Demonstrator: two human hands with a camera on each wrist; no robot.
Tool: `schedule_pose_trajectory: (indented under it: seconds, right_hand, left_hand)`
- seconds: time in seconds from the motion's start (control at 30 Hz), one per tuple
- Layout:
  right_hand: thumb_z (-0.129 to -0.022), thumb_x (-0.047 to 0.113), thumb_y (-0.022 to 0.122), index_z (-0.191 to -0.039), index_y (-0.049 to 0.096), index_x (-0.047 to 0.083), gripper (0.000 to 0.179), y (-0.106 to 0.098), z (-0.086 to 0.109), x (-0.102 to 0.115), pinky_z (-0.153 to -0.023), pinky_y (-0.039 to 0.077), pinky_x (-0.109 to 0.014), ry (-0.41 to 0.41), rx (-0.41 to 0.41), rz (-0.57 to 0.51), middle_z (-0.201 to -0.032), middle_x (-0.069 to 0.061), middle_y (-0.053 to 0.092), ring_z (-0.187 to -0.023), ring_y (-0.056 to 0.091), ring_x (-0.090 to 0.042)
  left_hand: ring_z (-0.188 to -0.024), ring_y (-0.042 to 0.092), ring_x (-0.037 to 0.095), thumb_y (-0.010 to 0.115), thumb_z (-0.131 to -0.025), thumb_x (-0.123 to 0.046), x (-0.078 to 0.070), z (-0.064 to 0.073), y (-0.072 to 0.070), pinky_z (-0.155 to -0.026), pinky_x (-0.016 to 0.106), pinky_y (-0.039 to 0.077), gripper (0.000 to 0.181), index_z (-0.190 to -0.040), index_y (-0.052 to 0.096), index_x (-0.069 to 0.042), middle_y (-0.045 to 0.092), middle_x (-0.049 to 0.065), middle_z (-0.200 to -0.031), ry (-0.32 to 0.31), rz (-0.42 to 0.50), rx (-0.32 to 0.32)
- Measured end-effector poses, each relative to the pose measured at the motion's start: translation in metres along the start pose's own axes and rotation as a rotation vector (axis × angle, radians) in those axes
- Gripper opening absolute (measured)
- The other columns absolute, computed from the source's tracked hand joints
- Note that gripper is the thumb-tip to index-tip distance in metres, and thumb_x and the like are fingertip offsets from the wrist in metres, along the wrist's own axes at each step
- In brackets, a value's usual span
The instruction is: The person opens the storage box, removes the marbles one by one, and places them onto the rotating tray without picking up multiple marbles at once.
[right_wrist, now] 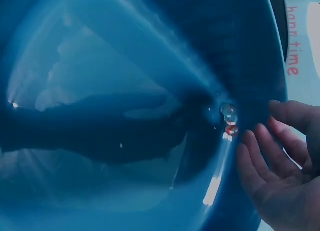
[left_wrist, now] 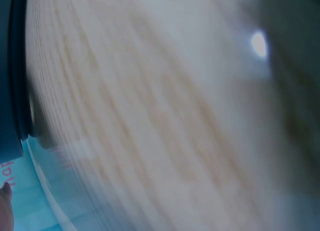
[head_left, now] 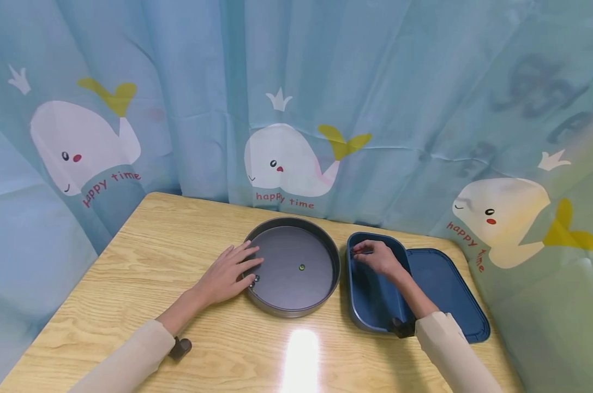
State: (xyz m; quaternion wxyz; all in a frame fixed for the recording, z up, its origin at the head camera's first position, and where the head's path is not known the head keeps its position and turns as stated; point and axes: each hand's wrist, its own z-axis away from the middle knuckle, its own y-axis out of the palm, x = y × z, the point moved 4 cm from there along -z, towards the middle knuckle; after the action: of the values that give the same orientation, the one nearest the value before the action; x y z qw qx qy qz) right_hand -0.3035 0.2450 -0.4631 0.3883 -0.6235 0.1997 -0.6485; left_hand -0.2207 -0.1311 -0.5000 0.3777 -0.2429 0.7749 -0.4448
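Note:
My left hand [head_left: 229, 273] rests with spread fingers over the left rim of a round dark grey pan [head_left: 291, 234]. Beside its thumb, a few small dark glass marbles [head_left: 255, 279] lie inside the pan's edge. One green-yellow marble [head_left: 302, 267] sits near the middle of the pan. Reaching into a deep blue rectangular container [head_left: 372, 305] is my right hand [head_left: 377, 257], close to its far left corner. In the right wrist view, clear and orange marbles [right_wrist: 229, 118] lie in that corner, just off the loosely bent fingertips [right_wrist: 247, 138]; nothing shows between them.
A blue lid [head_left: 441, 284] lies flat to the right of the container. The wooden table [head_left: 129, 305] ends at a light blue curtain [head_left: 203, 136] printed with whales. Bright glare falls on the table's front. Mostly blurred table fills the left wrist view.

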Motion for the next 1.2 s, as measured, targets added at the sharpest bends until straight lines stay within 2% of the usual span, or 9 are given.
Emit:
schedule_pose_trajectory:
  seconds: [0.13,0.33,0.47,0.77,1.2]
  right_hand:
    - [-0.093,0.009,0.07,-0.105,0.071,0.0,0.015,-0.004,-0.003,0.001,-0.08,0.053,-0.044,-0.011,0.022,0.038,-0.102,-0.014,0.071,-0.1,0.064,-0.034]
    - [-0.091,0.008,0.071,-0.1,0.072,0.001,0.012,-0.002,-0.01,0.0,-0.081,0.055,-0.044,-0.109,0.079,0.11,-0.097,-0.01,0.072,-0.097,0.068,-0.03]
    - [-0.09,0.005,0.07,-0.098,0.071,-0.001,0.009,0.002,-0.013,-0.001,-0.079,0.055,-0.044,-0.158,0.089,0.131,-0.093,-0.009,0.073,-0.092,0.069,-0.028]
    - [-0.091,0.004,0.07,-0.095,0.072,0.0,0.006,0.007,-0.012,-0.005,-0.074,0.056,-0.041,-0.123,0.05,0.161,-0.089,-0.008,0.072,-0.084,0.068,-0.023]
    - [-0.091,0.003,0.068,-0.09,0.073,0.002,0.005,0.012,-0.014,-0.014,-0.072,0.055,-0.039,-0.129,0.038,0.154,-0.087,-0.007,0.073,-0.081,0.068,-0.021]
  left_hand:
    - [-0.145,0.03,0.031,0.063,-0.096,-0.026,0.0,0.0,0.0,-0.116,0.058,0.022,0.041,-0.135,0.065,-0.012,0.049,0.009,-0.149,-0.001,0.001,-0.002]
    - [-0.145,0.03,0.03,0.063,-0.097,-0.026,0.0,0.0,0.0,-0.116,0.058,0.022,0.041,-0.135,0.065,-0.012,0.048,0.009,-0.15,-0.001,-0.001,0.003]
    - [-0.146,0.03,0.03,0.062,-0.097,-0.027,0.001,0.0,0.0,-0.116,0.058,0.022,0.041,-0.135,0.065,-0.013,0.048,0.009,-0.15,-0.001,-0.003,0.006]
    - [-0.146,0.029,0.03,0.062,-0.097,-0.027,0.001,0.0,0.001,-0.116,0.058,0.021,0.041,-0.135,0.065,-0.013,0.048,0.009,-0.15,0.001,0.003,0.002]
    - [-0.146,0.029,0.03,0.062,-0.097,-0.028,0.001,-0.001,0.001,-0.116,0.059,0.022,0.04,-0.134,0.066,-0.013,0.048,0.009,-0.149,0.002,0.0,0.003]
